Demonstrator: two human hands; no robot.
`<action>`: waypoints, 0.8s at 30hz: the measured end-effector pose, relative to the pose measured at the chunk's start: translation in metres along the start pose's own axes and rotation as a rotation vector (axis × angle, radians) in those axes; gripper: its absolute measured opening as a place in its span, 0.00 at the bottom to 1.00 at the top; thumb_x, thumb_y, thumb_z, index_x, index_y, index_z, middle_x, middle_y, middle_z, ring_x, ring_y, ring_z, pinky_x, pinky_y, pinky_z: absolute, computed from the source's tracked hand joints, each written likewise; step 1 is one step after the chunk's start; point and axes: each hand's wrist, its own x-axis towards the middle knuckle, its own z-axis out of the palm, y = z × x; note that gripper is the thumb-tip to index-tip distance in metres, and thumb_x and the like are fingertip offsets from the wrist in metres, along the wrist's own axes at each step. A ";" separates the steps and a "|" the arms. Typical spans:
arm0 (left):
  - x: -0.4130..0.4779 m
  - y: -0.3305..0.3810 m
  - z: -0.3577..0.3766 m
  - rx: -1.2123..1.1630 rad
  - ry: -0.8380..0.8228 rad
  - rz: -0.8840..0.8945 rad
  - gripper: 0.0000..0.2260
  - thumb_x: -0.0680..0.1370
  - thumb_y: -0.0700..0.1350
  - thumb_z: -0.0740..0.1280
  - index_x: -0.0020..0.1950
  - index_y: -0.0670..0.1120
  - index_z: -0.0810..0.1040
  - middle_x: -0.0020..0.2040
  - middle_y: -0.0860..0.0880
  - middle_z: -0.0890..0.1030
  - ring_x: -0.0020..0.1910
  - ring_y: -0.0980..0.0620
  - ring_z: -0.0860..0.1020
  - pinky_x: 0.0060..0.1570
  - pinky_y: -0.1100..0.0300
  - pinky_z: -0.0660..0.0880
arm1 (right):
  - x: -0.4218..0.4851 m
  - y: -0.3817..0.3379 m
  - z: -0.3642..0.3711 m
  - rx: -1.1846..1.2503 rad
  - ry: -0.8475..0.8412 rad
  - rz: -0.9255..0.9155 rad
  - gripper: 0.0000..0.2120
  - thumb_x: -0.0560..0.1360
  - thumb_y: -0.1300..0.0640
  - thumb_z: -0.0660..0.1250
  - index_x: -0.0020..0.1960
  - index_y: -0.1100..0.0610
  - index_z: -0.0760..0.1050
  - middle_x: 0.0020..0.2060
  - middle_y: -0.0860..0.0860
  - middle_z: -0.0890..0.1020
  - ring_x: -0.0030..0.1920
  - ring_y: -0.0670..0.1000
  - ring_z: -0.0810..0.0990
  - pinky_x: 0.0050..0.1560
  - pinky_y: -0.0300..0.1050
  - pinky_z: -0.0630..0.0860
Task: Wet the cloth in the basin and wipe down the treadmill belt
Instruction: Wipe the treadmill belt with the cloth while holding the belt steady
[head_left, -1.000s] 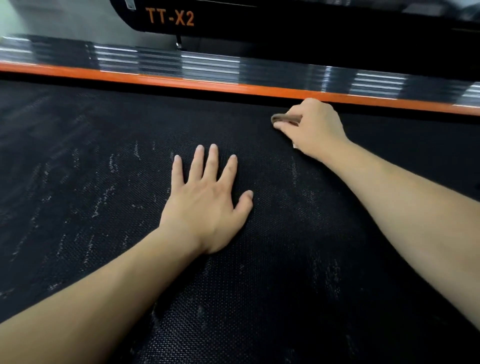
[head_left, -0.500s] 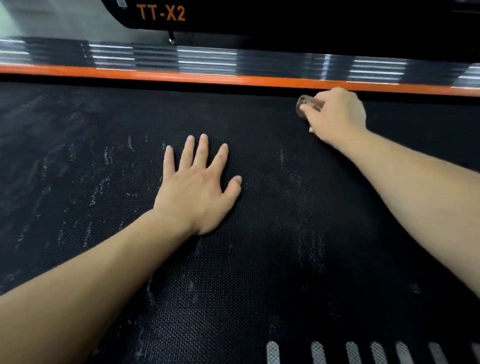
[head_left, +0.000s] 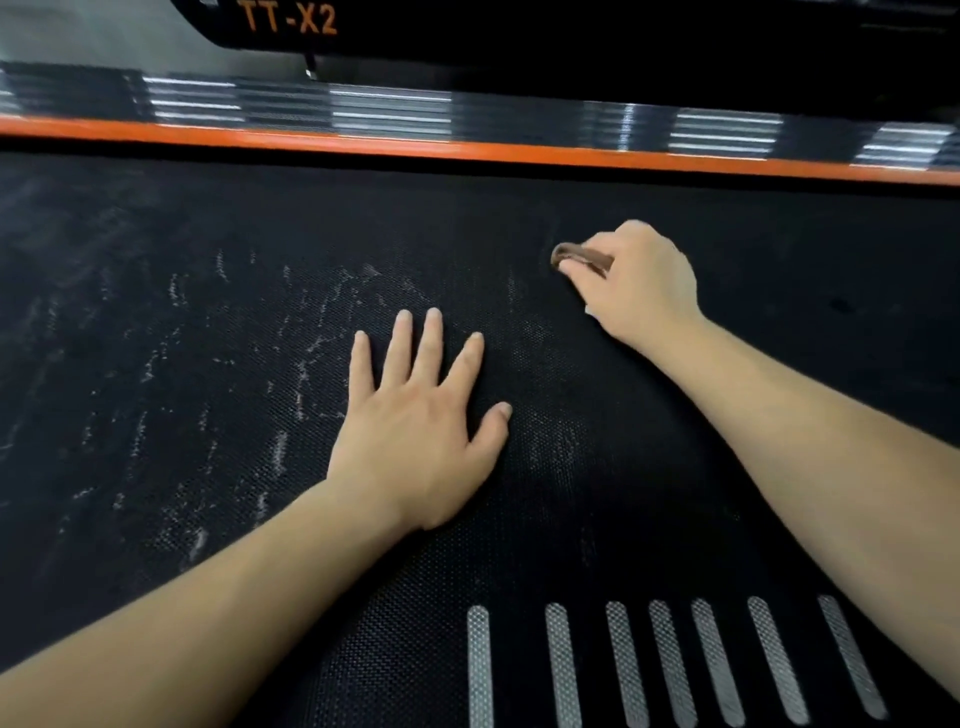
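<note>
The black textured treadmill belt (head_left: 675, 519) fills most of the view, with whitish smears on its left half. My left hand (head_left: 421, 421) lies flat on the belt, fingers spread and straight. My right hand (head_left: 634, 283) grips a small bunched brown cloth (head_left: 576, 257), which sticks out to the left of the fingers and sits on the belt. Most of the cloth is hidden under the hand. No basin is in view.
An orange side rail (head_left: 467, 148) and a ribbed black foot rail (head_left: 389, 111) run along the belt's far edge. Above them a black housing reads TT-X2 (head_left: 288, 18). Several grey stripes (head_left: 670, 665) mark the belt near the bottom edge.
My right hand has pulled the cloth back from the orange rail toward me across the belt. The view has shifted, bringing more of the grey stripes into sight. My left hand stays flat.
</note>
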 end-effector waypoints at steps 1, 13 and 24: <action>0.001 0.001 0.001 0.001 0.004 0.003 0.36 0.77 0.67 0.38 0.83 0.55 0.46 0.84 0.44 0.44 0.82 0.43 0.39 0.77 0.38 0.36 | -0.012 -0.004 -0.001 0.026 -0.018 -0.044 0.13 0.78 0.41 0.65 0.50 0.47 0.83 0.42 0.47 0.75 0.38 0.51 0.79 0.41 0.47 0.73; 0.000 0.002 0.001 -0.003 0.005 0.010 0.35 0.77 0.67 0.40 0.83 0.55 0.48 0.84 0.44 0.45 0.82 0.43 0.40 0.78 0.39 0.37 | -0.085 -0.004 -0.021 0.133 -0.025 -0.096 0.08 0.76 0.42 0.69 0.50 0.43 0.84 0.43 0.45 0.76 0.33 0.42 0.77 0.42 0.48 0.78; -0.002 0.001 0.001 0.023 0.004 0.022 0.31 0.82 0.64 0.43 0.83 0.54 0.48 0.84 0.42 0.45 0.82 0.42 0.40 0.77 0.37 0.39 | -0.136 0.012 -0.040 0.132 -0.012 -0.015 0.09 0.76 0.43 0.69 0.52 0.44 0.84 0.44 0.46 0.76 0.39 0.48 0.80 0.44 0.50 0.79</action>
